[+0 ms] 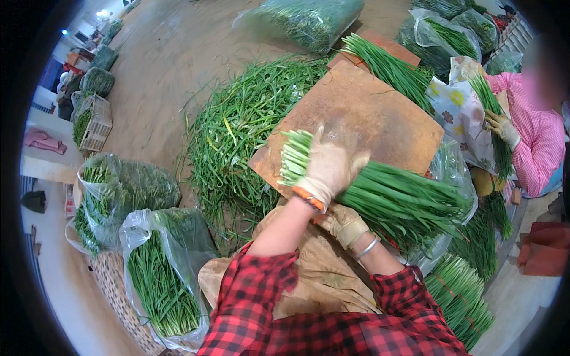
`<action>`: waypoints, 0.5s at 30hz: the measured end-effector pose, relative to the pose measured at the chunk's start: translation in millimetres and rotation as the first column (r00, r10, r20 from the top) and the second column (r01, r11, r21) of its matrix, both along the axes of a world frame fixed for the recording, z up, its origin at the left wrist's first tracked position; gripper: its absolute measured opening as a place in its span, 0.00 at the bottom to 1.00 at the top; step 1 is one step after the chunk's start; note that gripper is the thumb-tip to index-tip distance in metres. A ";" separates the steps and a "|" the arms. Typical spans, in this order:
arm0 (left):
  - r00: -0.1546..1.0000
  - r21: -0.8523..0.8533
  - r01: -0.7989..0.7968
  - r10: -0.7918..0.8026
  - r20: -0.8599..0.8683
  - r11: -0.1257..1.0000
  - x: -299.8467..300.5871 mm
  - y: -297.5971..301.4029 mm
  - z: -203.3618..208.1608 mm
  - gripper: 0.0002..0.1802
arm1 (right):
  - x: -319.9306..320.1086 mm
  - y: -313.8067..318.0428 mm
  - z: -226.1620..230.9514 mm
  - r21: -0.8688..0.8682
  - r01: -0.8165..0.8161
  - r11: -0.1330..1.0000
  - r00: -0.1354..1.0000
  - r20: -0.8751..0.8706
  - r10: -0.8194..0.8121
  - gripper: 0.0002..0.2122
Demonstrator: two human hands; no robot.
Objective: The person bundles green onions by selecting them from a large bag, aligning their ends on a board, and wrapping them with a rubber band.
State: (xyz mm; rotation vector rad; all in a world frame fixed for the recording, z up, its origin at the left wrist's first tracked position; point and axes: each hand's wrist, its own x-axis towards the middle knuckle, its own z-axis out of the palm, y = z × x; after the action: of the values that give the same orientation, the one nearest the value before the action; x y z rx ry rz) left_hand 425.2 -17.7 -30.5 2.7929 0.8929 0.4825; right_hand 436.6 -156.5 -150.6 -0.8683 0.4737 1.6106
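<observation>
A thick bundle of garlic chives (407,196) lies slanting over the near edge of a brown board (362,110), pale cut ends to the left and green leaves to the right. My left hand (332,160), in a pale glove with an orange band at the wrist, is over the bundle just behind the cut ends; motion smears its fingers. Below the bundle, close to my lap, my gloved right hand (345,225) grips its underside, fingers partly hidden by the bundle and my left wrist. A tan cloth (314,273) covers my lap.
A heap of loose leaves (237,130) lies left of the board. More chives (386,68) rest at its far edge. Bagged greens (163,279) stand at my left, tied bundles (457,296) at my right. A co-worker in a pink sleeve (528,124) holds chives at the right.
</observation>
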 end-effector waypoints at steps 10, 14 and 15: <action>0.937 -0.150 0.073 -0.119 -0.329 0.986 35.7 -18.9 0.9 0.38 | 21.5 -9.3 -44.9 -0.134 -0.688 0.713 0.254 0.876 0.410 0.22; 0.949 -0.290 0.130 -0.204 -0.239 0.948 10.1 -20.2 37.9 0.39 | 57.2 -20.0 -39.3 -0.461 -0.481 0.745 -0.487 0.848 0.210 0.22; 0.971 -0.272 0.136 -0.183 -0.156 0.953 1.0 -18.9 44.2 0.39 | 68.4 -15.6 -31.3 -0.510 -0.379 0.772 -0.733 0.674 0.085 0.20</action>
State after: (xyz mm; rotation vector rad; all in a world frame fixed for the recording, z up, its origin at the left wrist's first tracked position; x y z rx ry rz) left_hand 426.2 -36.6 13.8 2.6642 0.6947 0.0804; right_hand 505.0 -172.1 -181.9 -2.1106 -1.7371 0.3632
